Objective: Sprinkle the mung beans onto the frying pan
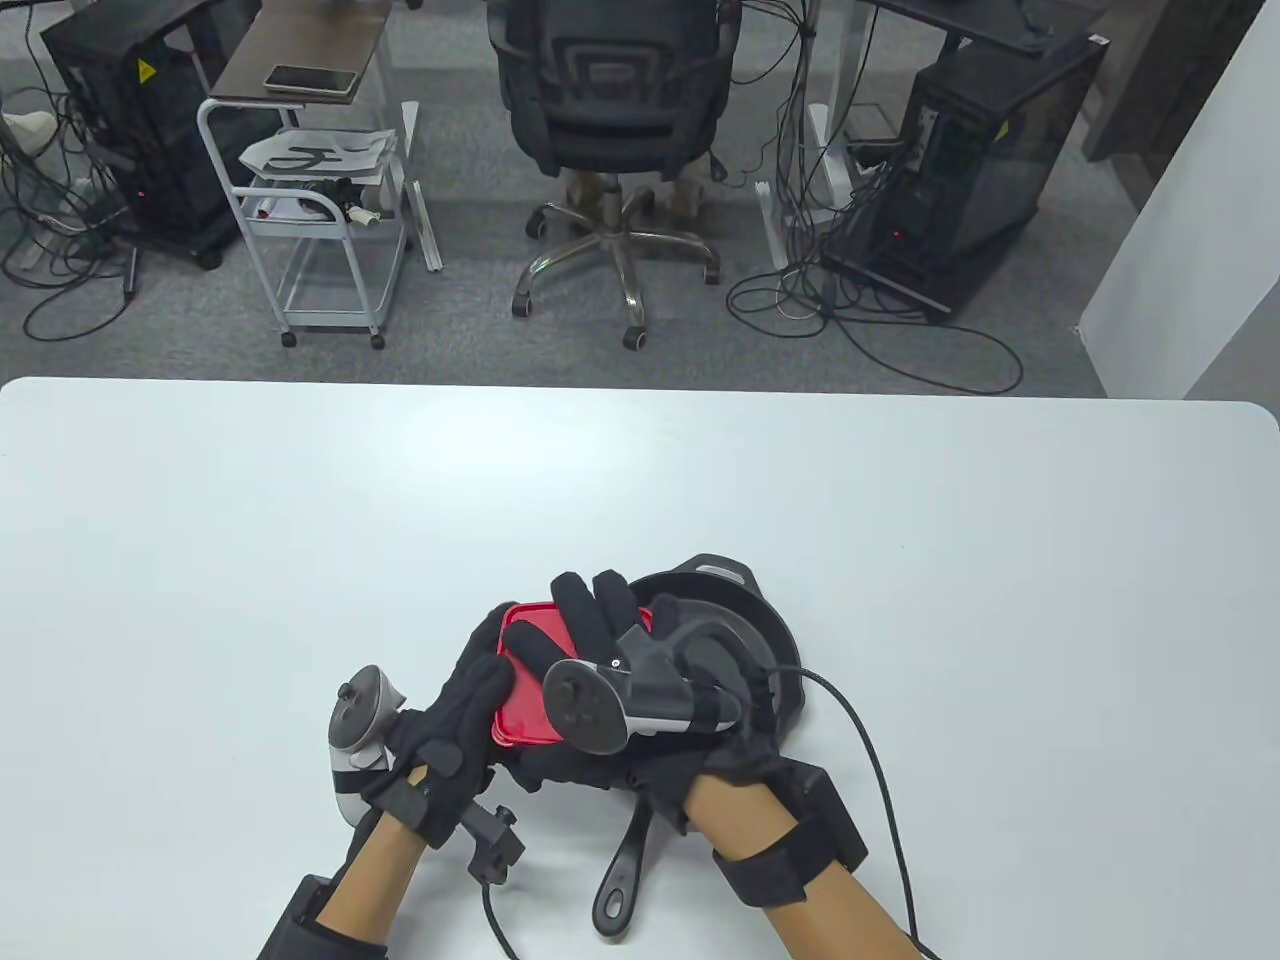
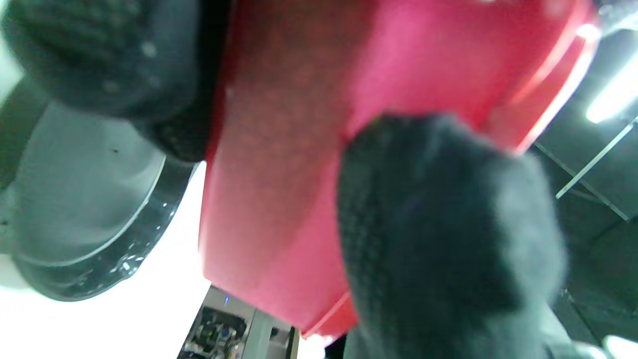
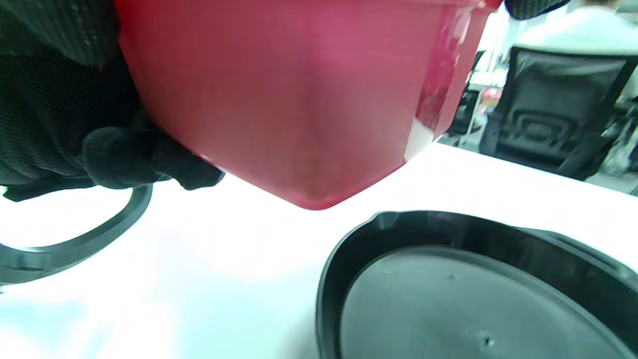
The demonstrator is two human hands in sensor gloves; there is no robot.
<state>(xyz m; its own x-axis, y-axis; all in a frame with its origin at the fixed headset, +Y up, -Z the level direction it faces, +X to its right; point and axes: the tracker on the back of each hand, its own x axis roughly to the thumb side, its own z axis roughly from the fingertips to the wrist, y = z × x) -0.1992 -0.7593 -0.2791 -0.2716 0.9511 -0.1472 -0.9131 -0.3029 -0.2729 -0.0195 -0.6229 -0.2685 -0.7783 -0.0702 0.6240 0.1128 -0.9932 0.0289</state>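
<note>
A red lidded container [image 1: 522, 690] is held between both hands above the table, at the left edge of the black frying pan [image 1: 775, 645]. My left hand [image 1: 470, 700] grips its left side. My right hand [image 1: 600, 625] lies over the lid with its fingers spread across the top. The left wrist view shows the red container [image 2: 279, 174] close up with a gloved finger [image 2: 438, 224] pressed against it. The right wrist view shows the container's underside [image 3: 299, 99] raised above the table, next to the empty pan [image 3: 473, 299]. No mung beans are visible.
The pan's handle [image 1: 620, 880] points toward the table's near edge between my forearms. A black cable [image 1: 870, 740] runs from my right wrist across the table. The white table [image 1: 300, 520] ends at the far edge, with an office chair [image 1: 610, 100] behind it.
</note>
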